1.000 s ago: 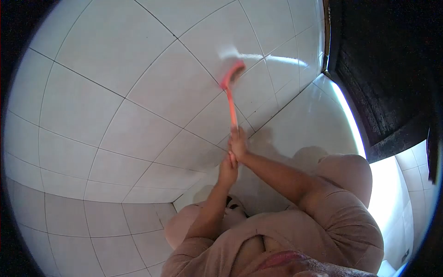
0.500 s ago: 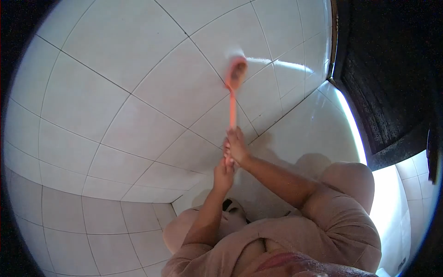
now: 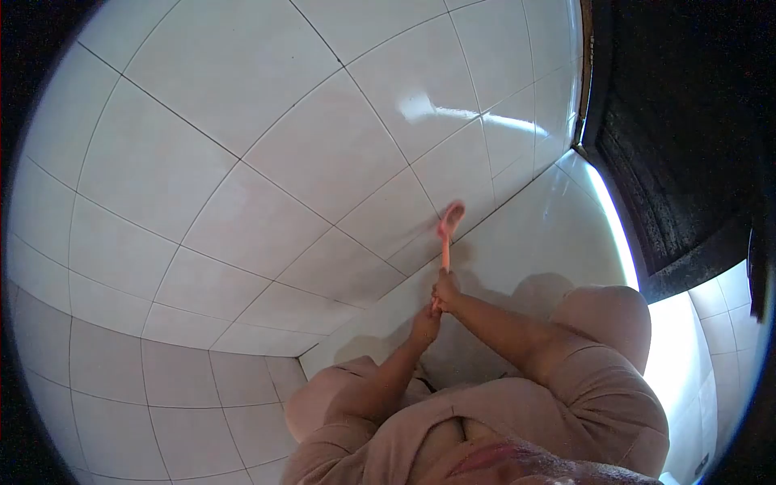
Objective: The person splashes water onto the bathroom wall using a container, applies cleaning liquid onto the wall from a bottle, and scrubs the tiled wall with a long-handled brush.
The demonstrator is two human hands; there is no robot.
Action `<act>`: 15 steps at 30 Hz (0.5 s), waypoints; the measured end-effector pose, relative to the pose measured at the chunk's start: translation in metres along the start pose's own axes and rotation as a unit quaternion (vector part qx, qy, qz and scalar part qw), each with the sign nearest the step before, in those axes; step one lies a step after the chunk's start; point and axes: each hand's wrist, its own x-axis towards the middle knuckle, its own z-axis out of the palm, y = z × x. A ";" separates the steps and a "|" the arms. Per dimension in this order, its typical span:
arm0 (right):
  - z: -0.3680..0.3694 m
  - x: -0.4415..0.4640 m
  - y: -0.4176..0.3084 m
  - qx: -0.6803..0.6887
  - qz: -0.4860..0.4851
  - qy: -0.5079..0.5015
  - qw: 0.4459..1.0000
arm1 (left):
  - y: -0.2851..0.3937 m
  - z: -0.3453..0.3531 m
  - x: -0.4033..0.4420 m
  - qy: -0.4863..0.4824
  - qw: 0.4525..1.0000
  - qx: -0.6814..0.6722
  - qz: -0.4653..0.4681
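A pink long-handled brush [image 3: 445,249] points away from my body, its oval head near the line where the tiled wall [image 3: 283,186] meets the floor. My right hand [image 3: 445,291] is closed round the handle. Just below it, my left hand [image 3: 426,324] is closed round the handle's lower end, close against the right one. The brush head is slightly blurred, and whether it touches the surface I cannot tell.
The pale floor [image 3: 525,242] lies between the wall and my bent knees [image 3: 606,311]. A dark panel [image 3: 663,145] stands on the right, with bright light along its lower edge. More tiled wall [image 3: 186,388] is at the lower left.
Both hands have moved down and to the right with the brush. Its head has left the middle of the wall tiles and is now lower, by the wall's bottom edge.
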 end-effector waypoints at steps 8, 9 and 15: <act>0.071 -0.078 -0.053 0.087 -0.166 -0.145 0.972 | 0.069 -0.087 -0.012 0.083 0.995 -0.035 0.039; 0.080 -0.098 -0.070 0.052 -0.193 -0.184 0.962 | 0.080 -0.096 -0.013 0.108 0.991 -0.035 0.066; 0.091 -0.115 -0.078 -0.031 -0.245 -0.228 0.942 | 0.048 -0.083 0.006 0.155 0.962 -0.180 0.137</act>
